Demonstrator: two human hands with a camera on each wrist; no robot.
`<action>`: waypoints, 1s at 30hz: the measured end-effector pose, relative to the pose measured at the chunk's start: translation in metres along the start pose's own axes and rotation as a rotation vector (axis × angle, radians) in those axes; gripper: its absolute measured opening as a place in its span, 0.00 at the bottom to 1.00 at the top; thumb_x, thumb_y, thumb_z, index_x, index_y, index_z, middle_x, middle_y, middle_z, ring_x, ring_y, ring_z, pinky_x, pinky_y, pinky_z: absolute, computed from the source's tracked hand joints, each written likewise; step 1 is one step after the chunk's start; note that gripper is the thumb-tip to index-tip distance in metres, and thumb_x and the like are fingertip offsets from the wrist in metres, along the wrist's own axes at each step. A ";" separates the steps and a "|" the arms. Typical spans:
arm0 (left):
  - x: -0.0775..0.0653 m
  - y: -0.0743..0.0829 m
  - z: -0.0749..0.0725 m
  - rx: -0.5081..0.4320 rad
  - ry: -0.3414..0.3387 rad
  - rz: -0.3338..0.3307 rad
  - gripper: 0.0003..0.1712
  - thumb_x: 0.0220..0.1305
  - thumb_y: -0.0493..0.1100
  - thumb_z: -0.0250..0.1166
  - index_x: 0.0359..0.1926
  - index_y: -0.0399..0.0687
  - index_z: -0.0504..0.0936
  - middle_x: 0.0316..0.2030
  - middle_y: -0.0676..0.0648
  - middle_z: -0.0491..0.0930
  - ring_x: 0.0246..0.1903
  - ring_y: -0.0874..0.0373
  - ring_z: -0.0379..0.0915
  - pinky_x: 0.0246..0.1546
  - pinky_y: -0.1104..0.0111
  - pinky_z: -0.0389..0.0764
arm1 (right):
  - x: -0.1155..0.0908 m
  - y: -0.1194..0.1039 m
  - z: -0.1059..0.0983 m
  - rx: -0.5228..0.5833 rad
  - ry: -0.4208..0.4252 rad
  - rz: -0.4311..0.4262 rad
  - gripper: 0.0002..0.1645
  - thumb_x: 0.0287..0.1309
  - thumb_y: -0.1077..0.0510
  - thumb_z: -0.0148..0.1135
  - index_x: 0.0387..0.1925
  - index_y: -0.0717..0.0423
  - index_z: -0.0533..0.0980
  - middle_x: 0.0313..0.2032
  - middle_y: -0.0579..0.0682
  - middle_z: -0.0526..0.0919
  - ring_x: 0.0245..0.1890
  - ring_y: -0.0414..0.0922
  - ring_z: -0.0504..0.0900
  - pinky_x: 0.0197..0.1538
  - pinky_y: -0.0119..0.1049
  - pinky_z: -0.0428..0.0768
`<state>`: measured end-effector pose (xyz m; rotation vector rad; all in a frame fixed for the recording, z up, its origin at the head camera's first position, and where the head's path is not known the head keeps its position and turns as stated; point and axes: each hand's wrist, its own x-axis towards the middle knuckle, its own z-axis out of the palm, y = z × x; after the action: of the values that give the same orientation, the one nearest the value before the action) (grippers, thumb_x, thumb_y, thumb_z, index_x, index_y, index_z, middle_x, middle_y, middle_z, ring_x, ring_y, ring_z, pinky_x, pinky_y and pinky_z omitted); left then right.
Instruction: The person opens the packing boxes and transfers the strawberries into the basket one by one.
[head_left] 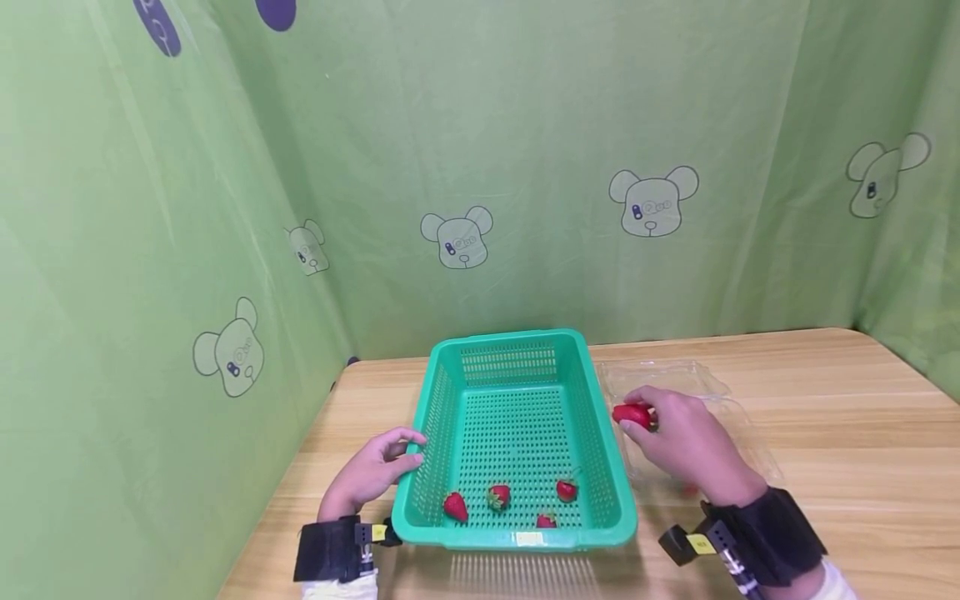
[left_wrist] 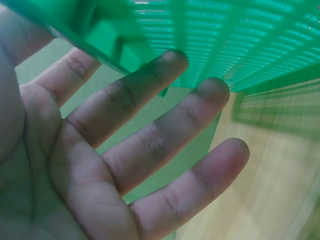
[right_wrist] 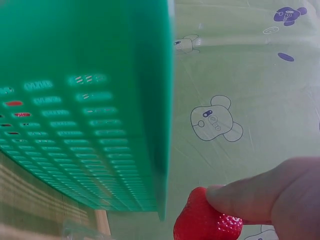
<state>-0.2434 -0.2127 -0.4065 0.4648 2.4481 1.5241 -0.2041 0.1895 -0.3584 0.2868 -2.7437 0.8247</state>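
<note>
In the head view my right hand (head_left: 686,433) pinches a red strawberry (head_left: 632,414) between thumb and fingers, just outside the right rim of a green plastic basket (head_left: 607,417). The right wrist view shows the thumb pressed on this strawberry (right_wrist: 200,220), level with the basket's side wall (right_wrist: 100,150). My left hand (head_left: 378,468) rests at the basket's left rim, thumb and index fingertips on the edge. Seen from the left wrist, its other fingers (left_wrist: 165,130) extend loosely below the rim. Several strawberries lie near the basket's front end, among them one strawberry (head_left: 498,497) with green leaves.
A clear plastic clamshell box (head_left: 742,425) lies on the wooden table (head_left: 847,417) right of the basket, partly under my right hand. Something red shows in it below the wrist. Green curtains (head_left: 525,167) with bear-head prints hang behind the table and at its sides.
</note>
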 end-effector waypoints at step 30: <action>0.000 -0.001 0.000 0.000 0.007 -0.003 0.16 0.66 0.42 0.60 0.52 0.42 0.75 0.54 0.33 0.76 0.49 0.45 0.75 0.46 0.49 0.79 | -0.008 -0.029 0.010 0.000 -0.031 -0.063 0.17 0.50 0.58 0.71 0.43 0.59 0.79 0.40 0.57 0.83 0.39 0.52 0.80 0.38 0.49 0.85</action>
<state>-0.2435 -0.2127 -0.4074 0.4561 2.4534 1.5268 -0.1914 0.1605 -0.3540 0.3874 -2.7473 0.8108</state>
